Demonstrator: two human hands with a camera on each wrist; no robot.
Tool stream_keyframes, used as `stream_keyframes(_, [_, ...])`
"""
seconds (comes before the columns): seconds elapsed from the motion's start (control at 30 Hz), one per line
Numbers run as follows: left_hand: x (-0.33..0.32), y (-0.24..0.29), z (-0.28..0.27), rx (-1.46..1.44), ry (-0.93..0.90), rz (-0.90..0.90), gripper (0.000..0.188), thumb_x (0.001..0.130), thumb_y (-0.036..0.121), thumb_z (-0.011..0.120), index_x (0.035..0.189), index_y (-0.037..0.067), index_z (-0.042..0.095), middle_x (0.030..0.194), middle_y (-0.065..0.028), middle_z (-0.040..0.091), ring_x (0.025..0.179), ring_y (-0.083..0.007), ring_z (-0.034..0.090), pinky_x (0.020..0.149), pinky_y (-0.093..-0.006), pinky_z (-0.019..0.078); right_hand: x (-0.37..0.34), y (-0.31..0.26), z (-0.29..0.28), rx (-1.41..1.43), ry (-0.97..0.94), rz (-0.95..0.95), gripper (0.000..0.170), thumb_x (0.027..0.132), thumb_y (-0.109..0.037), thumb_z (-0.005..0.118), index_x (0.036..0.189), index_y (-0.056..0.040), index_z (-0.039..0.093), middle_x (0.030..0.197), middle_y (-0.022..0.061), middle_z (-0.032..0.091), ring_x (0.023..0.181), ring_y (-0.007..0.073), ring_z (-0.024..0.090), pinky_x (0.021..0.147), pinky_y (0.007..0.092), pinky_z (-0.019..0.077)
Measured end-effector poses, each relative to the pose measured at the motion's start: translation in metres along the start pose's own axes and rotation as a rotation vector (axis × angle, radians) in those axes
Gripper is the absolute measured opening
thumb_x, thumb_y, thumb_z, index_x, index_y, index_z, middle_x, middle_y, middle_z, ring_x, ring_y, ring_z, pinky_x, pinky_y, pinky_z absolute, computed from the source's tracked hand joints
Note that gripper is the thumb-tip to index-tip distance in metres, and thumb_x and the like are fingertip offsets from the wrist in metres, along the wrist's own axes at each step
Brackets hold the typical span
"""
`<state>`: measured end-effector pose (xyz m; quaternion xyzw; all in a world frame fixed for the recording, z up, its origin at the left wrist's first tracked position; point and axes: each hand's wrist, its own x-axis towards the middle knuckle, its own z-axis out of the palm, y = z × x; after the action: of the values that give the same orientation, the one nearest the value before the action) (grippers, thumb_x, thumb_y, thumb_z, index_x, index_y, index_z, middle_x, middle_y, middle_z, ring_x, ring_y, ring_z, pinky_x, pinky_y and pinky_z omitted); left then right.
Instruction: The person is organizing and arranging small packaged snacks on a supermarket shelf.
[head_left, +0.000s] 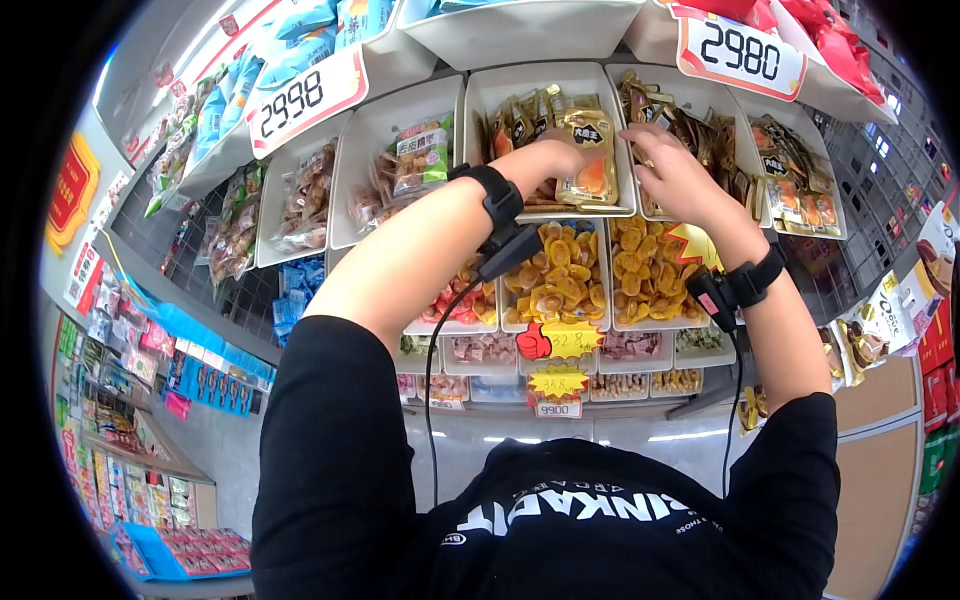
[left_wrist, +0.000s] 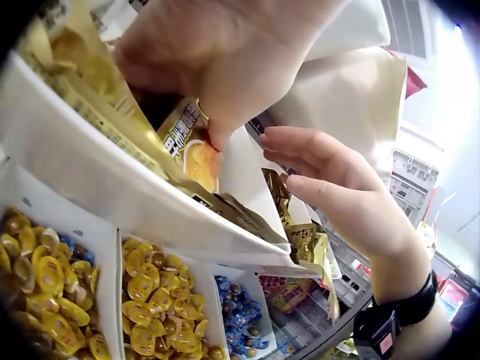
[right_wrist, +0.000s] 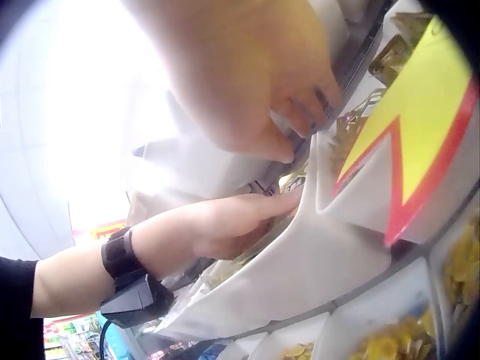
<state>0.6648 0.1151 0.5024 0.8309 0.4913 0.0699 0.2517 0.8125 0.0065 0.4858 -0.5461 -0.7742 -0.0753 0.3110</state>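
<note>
My left hand (head_left: 548, 162) reaches into a white bin (head_left: 470, 120) of gold snack packets. In the left wrist view its thumb lies on the edge of a gold packet (left_wrist: 193, 154) with a round orange picture, while the other fingers reach down behind and are partly hidden. The same packet shows face up in the head view. My right hand (head_left: 682, 178) hovers over the divider between this bin and the bin of dark gold packets (head_left: 700, 125) to its right. Its fingers are loosely bent with nothing between them, the tips near the divider in the right wrist view (right_wrist: 289, 112).
Bins of wrapped snacks (head_left: 415, 160) stand to the left. Below are bins of yellow-wrapped sweets (head_left: 555, 275) with a yellow price star (head_left: 695, 245) sticking up. Price signs (head_left: 742, 52) hang from the upper shelf close above the hands. Black cables (head_left: 430, 400) run from both wrists.
</note>
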Motion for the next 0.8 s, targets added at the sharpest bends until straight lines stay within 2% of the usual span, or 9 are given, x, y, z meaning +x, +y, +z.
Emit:
stream_keyframes(0.1, [-0.005, -0.002, -0.007, 0.038, -0.042, 0.027, 0.082, 0.072, 0.061, 0.05, 0.099, -0.016, 0.049, 0.089, -0.0214, 0.056, 0.072, -0.0264, 0.061, 0.057, -0.0353, 0.0531, 0.002, -0.005, 0.004, -0.003, -0.041, -0.004, 0.039, 0.075, -0.003, 0.046, 0.114, 0.0014, 0.042, 0.12, 0.0195, 0.042, 0.113, 0.0335, 0.039, 0.096, 0.0362, 0.0323])
stream_keyframes(0.17, [-0.001, 0.0, -0.013, 0.108, -0.078, 0.063, 0.074, 0.072, 0.059, 0.053, 0.084, -0.014, 0.055, 0.073, -0.0153, 0.056, 0.056, -0.0208, 0.057, 0.048, -0.0317, 0.05, 0.007, -0.005, 0.007, -0.018, -0.061, -0.008, 0.042, 0.076, -0.005, 0.047, 0.116, 0.0009, 0.041, 0.122, 0.0196, 0.041, 0.115, 0.0328, 0.037, 0.097, 0.0359, 0.0312])
stream_keyframes(0.2, [-0.003, -0.008, -0.012, -0.042, -0.007, 0.128, 0.067, 0.071, 0.056, 0.057, 0.07, -0.011, 0.055, 0.059, -0.0099, 0.052, 0.046, -0.0164, 0.05, 0.042, -0.0291, 0.0459, 0.006, -0.006, 0.011, -0.014, -0.071, 0.0, 0.042, 0.076, -0.005, 0.047, 0.116, 0.0009, 0.041, 0.122, 0.0196, 0.041, 0.115, 0.0328, 0.037, 0.097, 0.0359, 0.0312])
stream_keyframes(0.43, [-0.007, -0.019, -0.02, -0.104, 0.017, -0.005, 0.055, 0.071, 0.04, 0.065, 0.073, -0.013, 0.053, 0.071, -0.0169, 0.057, 0.056, -0.021, 0.06, 0.048, -0.0281, 0.0524, 0.019, -0.014, 0.02, -0.26, -0.135, -0.076, 0.045, 0.076, -0.01, 0.047, 0.12, -0.0034, 0.042, 0.129, 0.0145, 0.036, 0.123, 0.0303, 0.029, 0.103, 0.0405, 0.0215])
stream_keyframes(0.53, [-0.007, -0.026, -0.021, -0.245, -0.042, 0.051, 0.044, 0.074, 0.024, 0.066, 0.079, -0.016, 0.051, 0.076, -0.0199, 0.059, 0.063, -0.0237, 0.063, 0.055, -0.0293, 0.0552, 0.02, -0.017, 0.025, -0.368, -0.196, -0.107, 0.047, 0.075, -0.01, 0.047, 0.121, -0.0079, 0.043, 0.131, 0.0134, 0.035, 0.123, 0.0296, 0.028, 0.103, 0.0411, 0.0206])
stream_keyframes(0.63, [-0.006, -0.035, -0.025, -0.284, -0.121, 0.115, 0.039, 0.076, 0.022, 0.063, 0.081, -0.016, 0.053, 0.075, -0.0195, 0.06, 0.065, -0.0231, 0.063, 0.059, -0.0286, 0.0552, 0.024, -0.022, 0.026, -0.413, -0.129, -0.22, 0.045, 0.074, -0.012, 0.047, 0.119, -0.0089, 0.045, 0.131, 0.0127, 0.035, 0.124, 0.0294, 0.027, 0.103, 0.0416, 0.0205])
stream_keyframes(0.7, [-0.01, -0.041, -0.037, -0.103, -0.106, 0.205, 0.029, 0.075, 0.015, 0.062, 0.084, -0.012, 0.056, 0.075, -0.0175, 0.061, 0.065, -0.0212, 0.063, 0.06, -0.0283, 0.0536, 0.029, -0.026, 0.029, -0.392, -0.223, -0.207, 0.043, 0.074, -0.013, 0.048, 0.117, -0.0093, 0.048, 0.131, 0.0125, 0.035, 0.124, 0.0294, 0.026, 0.103, 0.0418, 0.0207])
stream_keyframes(0.77, [-0.024, -0.044, -0.045, 0.284, 0.111, 0.41, 0.021, 0.072, 0.007, 0.061, 0.086, -0.009, 0.058, 0.076, -0.0154, 0.063, 0.064, -0.0193, 0.062, 0.059, -0.0286, 0.0511, 0.033, -0.028, 0.033, -0.364, -0.32, -0.191, 0.041, 0.074, -0.014, 0.049, 0.115, -0.0096, 0.05, 0.131, 0.0122, 0.035, 0.125, 0.0293, 0.026, 0.103, 0.042, 0.021])
stream_keyframes(0.8, [-0.026, -0.044, -0.044, 0.271, 0.146, 0.389, 0.022, 0.068, 0.002, 0.059, 0.088, -0.007, 0.059, 0.078, -0.0139, 0.063, 0.065, -0.0182, 0.062, 0.061, -0.0283, 0.0491, 0.034, -0.028, 0.031, -0.339, -0.344, -0.179, 0.039, 0.074, -0.015, 0.05, 0.112, -0.0094, 0.052, 0.131, 0.0122, 0.036, 0.125, 0.0293, 0.025, 0.103, 0.042, 0.0214])
